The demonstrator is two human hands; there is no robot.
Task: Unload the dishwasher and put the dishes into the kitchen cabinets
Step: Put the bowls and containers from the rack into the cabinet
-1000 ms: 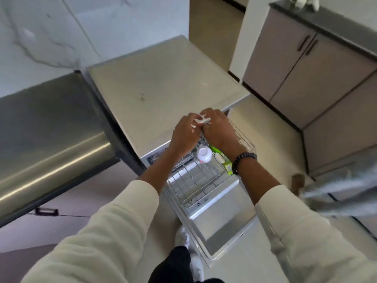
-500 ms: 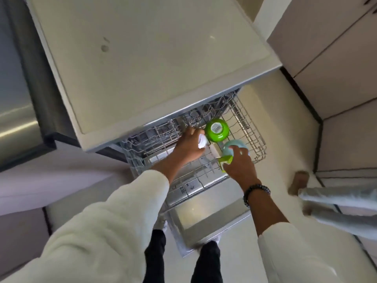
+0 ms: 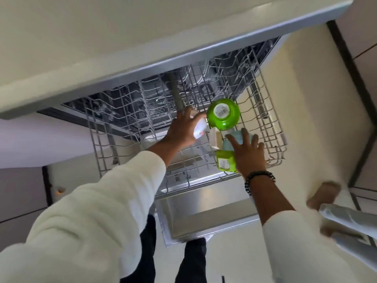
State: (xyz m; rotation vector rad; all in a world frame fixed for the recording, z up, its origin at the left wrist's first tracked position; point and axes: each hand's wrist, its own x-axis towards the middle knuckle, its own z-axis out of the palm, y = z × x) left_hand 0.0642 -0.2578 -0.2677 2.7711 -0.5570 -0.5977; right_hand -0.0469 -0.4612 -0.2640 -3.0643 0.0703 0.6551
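The wire upper rack [image 3: 271, 127] of the dishwasher is pulled out under the countertop. A green bowl [image 3: 223, 114] sits upside down in it, label up. My left hand [image 3: 183, 129] grips a small white cup [image 3: 199, 127] just left of that bowl. My right hand [image 3: 247, 154] has its fingers spread over a pale blue cup [image 3: 236, 137], touching it. A green square container [image 3: 225, 163] lies beside my right palm, and a cream piece [image 3: 215, 137] stands between the two hands.
The open dishwasher door [image 3: 208, 213] lies flat below the rack, in front of my legs. A grey countertop [image 3: 122, 37] overhangs the rack. Another person's feet and grey trouser legs [image 3: 350, 217] are at the right, by beige cabinets [image 3: 365, 27].
My view has dropped closer to the rack. My right hand has opened and spread over the blue cup. My left hand stays on the white cup.
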